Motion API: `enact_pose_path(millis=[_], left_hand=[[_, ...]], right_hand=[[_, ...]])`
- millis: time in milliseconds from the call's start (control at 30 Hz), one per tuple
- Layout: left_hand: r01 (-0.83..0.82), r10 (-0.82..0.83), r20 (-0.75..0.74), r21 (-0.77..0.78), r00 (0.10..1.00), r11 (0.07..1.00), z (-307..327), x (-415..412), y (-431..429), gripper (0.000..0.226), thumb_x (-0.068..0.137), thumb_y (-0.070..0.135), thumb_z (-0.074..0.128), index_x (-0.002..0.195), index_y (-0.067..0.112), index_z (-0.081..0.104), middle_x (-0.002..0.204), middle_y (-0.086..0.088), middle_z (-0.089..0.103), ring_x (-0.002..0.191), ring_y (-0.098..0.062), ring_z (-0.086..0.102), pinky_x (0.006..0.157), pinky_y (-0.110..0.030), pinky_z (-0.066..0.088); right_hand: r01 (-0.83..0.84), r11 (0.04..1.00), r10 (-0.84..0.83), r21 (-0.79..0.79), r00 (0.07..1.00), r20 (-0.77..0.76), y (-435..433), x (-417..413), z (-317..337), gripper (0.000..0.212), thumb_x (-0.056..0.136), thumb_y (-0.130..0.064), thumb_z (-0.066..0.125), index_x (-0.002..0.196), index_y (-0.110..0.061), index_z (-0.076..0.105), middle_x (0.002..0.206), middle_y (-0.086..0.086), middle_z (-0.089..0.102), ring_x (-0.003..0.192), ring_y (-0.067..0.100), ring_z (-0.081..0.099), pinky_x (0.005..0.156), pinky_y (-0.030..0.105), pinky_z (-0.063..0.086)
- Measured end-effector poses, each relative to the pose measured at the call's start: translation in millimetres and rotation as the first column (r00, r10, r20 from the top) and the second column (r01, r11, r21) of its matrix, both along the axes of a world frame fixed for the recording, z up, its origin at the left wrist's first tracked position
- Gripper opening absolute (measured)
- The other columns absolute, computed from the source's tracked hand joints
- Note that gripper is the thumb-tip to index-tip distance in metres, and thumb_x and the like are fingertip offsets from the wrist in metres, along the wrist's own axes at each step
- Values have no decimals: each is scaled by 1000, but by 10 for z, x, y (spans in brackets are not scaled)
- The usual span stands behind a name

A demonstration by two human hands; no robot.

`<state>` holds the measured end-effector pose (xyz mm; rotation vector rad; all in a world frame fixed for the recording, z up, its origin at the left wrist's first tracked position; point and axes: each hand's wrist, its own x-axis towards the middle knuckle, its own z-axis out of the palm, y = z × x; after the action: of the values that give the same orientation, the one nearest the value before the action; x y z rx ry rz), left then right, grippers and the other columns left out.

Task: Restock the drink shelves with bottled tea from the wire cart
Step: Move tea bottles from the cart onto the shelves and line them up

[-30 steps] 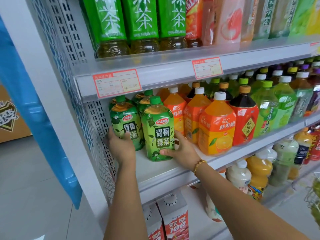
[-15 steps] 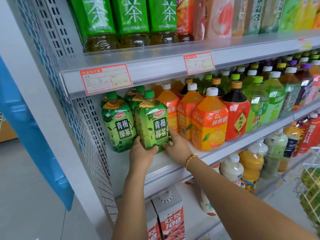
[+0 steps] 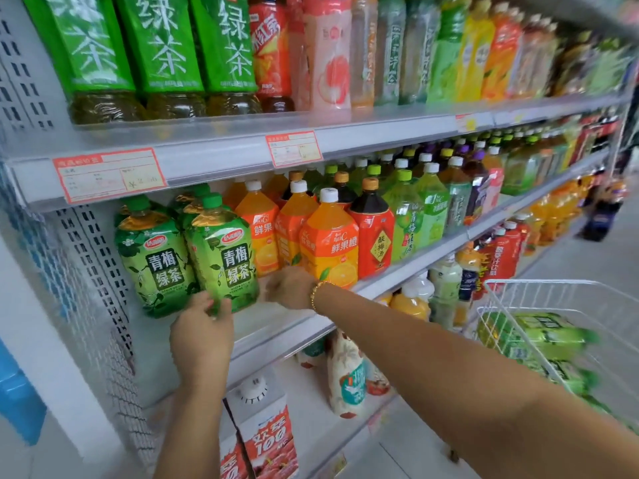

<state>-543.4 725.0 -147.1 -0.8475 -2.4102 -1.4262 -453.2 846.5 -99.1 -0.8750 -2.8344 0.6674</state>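
Two green plum tea bottles stand at the left end of the middle shelf. My left hand has its fingertips and thumb on the lower front of the right-hand tea bottle, which stands upright beside the left-hand tea bottle. Just to the right of that bottle's base is my right hand, wearing a gold bracelet; its fingers are loosely curled, hold nothing, and sit a small gap from the bottle. The white wire cart is at the lower right, with green tea bottles lying in it, blurred.
Orange juice bottles and a red-labelled dark bottle stand right of the tea. Tall green tea bottles fill the upper shelf. Cartons and bottles sit on the lower shelf. The perforated side panel closes the left end.
My right hand has come off the right-hand tea bottle and drawn back a little to the right. The view has swung right, bringing the wire cart into sight.
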Motion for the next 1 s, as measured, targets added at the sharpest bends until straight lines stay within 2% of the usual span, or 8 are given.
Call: enact_pose_path(millis=[133, 233, 367, 500, 667, 800, 900, 1000], left_hand=[[209, -216, -16, 320, 976, 924, 258, 715, 124, 31, 90, 38, 57, 78, 10, 60, 72, -6, 64, 71, -27, 59, 64, -31, 41], [498, -530, -13, 364, 848, 787, 287, 1298, 397, 47, 85, 56, 44, 66, 14, 49, 58, -4, 54, 61, -28, 54, 58, -35, 40], [771, -798, -3, 258, 603, 581, 255, 2097, 851, 32, 90, 38, 57, 66, 18, 52, 57, 2, 53, 57, -14, 50, 58, -26, 39], [942, -940, 208, 144, 272, 304, 7, 2789, 1361, 12, 83, 26, 70, 89, 30, 59, 90, 16, 64, 88, 2, 61, 76, -12, 46], [928, -920, 245, -291, 307, 232, -387, 2992, 1854, 58, 78, 52, 68, 129, 30, 52, 136, 8, 50, 122, -10, 49, 91, -23, 38], [957, -944, 242, -238, 224, 166, -541, 2976, 1906, 71, 69, 71, 53, 126, 28, 53, 133, 16, 49, 120, -2, 46, 93, -18, 34], [955, -962, 145, -223, 231, 196, -623, 2999, 1937, 104, 53, 97, 31, 127, 28, 54, 126, 22, 47, 114, 5, 45, 94, -18, 36], [958, -957, 128, -160, 261, 240, -714, 3022, 1961, 93, 55, 95, 34, 122, 34, 55, 128, 26, 46, 115, 13, 42, 98, -16, 36]], right_hand=[[-72, 994, 77, 81, 996, -52, -61, 883, 493, 25, 92, -17, 54, 81, 1, 68, 58, -2, 64, 43, 2, 52, 50, 14, 42], [72, 962, -83, 265, 996, 32, 148, 1666, 759, 37, 91, -33, 57, 60, -12, 61, 55, 2, 57, 49, 11, 53, 50, 20, 38], [220, 921, -312, 322, 912, 267, 439, 2704, 995, 35, 91, -32, 56, 61, -15, 58, 56, -2, 59, 50, 11, 55, 53, 20, 41], [296, 878, -445, 375, 792, 417, 738, 3542, 871, 24, 87, -29, 62, 95, -7, 69, 87, 5, 67, 77, 13, 56, 57, 15, 39], [345, 877, -479, 333, 675, 562, 1336, 4186, 321, 49, 87, -33, 63, 130, -13, 51, 131, 2, 54, 120, 17, 47, 95, 23, 33], [421, 881, -467, 219, 692, 551, 1850, 4347, -181, 68, 83, -26, 69, 142, -12, 37, 140, 5, 47, 127, 19, 44, 103, 26, 31], [532, 842, -495, 88, 698, 517, 2151, 4425, -549, 80, 80, -16, 72, 146, -11, 27, 146, 8, 40, 131, 21, 41, 107, 28, 33], [559, 828, -486, 39, 681, 547, 2332, 4508, -860, 79, 82, -5, 66, 148, -12, 23, 147, 9, 37, 133, 23, 38, 107, 30, 33]])
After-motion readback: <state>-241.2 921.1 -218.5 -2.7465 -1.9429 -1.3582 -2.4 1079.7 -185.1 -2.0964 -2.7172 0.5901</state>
